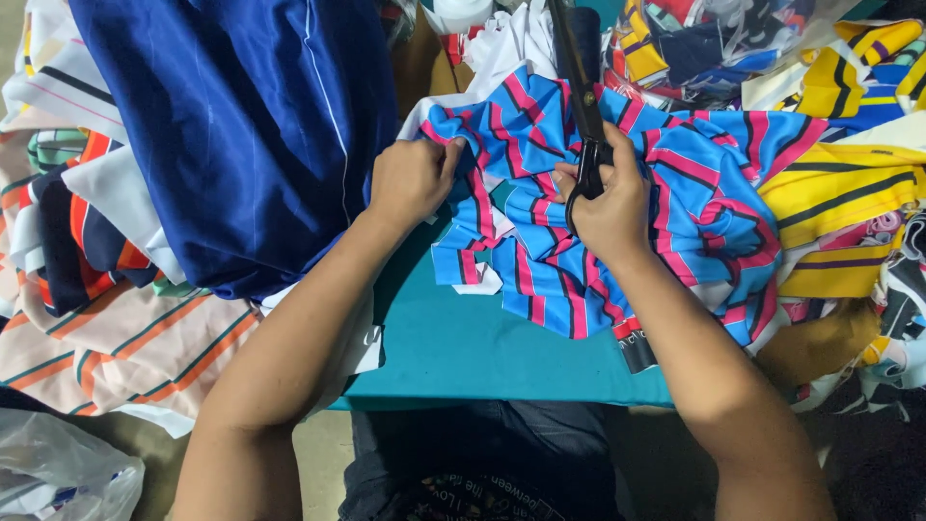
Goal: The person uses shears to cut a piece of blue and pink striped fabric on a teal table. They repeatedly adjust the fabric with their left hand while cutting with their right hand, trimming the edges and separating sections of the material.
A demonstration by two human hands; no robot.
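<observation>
A crumpled piece of blue fabric with pink and black stripes [704,193] lies on a teal table surface [453,347]. My left hand [413,178] pinches its upper left edge. My right hand [610,198] grips the handles of large black scissors [579,87], whose long blades point away from me over the striped fabric's top edge. Small cut strips of the same fabric [468,265] lie between my hands.
A large dark blue garment [251,125] drapes at the left over white, orange and peach striped cloths [116,338]. Yellow and black striped fabrics [839,203] and mixed scraps pile at the right and back. A clear plastic bag [58,473] sits at the lower left.
</observation>
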